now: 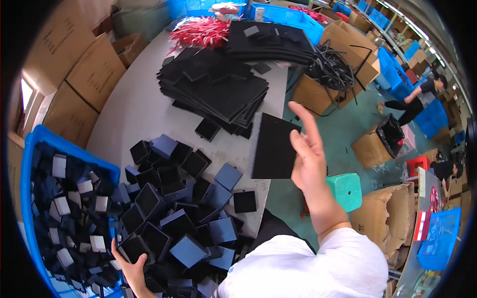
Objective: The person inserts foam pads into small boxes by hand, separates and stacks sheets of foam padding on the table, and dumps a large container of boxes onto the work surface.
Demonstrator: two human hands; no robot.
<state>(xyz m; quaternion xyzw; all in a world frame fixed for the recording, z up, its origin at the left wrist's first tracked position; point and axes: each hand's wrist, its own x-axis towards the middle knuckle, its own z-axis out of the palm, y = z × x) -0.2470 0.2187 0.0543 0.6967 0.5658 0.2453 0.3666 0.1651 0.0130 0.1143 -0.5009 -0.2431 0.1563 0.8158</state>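
My left hand point(130, 270) is at the near left of the table, with thumb and fingers around a small open black box point(133, 248) at the edge of a heap. The heap holds several black and dark blue boxes point(189, 251), tipped at many angles. My right hand point(309, 159) is raised at the table's right edge, index finger stretched out. Its thumb lies over a black rectangular sheet point(274, 149), and the other fingers are largely hidden behind it. Beyond the heap lies an uneven stack of larger black sheets point(213, 89).
At left stands a blue crate point(37, 149) full of small boxes. Red and white strips point(201, 32) and more black sheets point(268, 42) cover the table's far end. On the right are a carton of black strips point(310, 94), a green stool point(345, 191) and a person point(422, 97).
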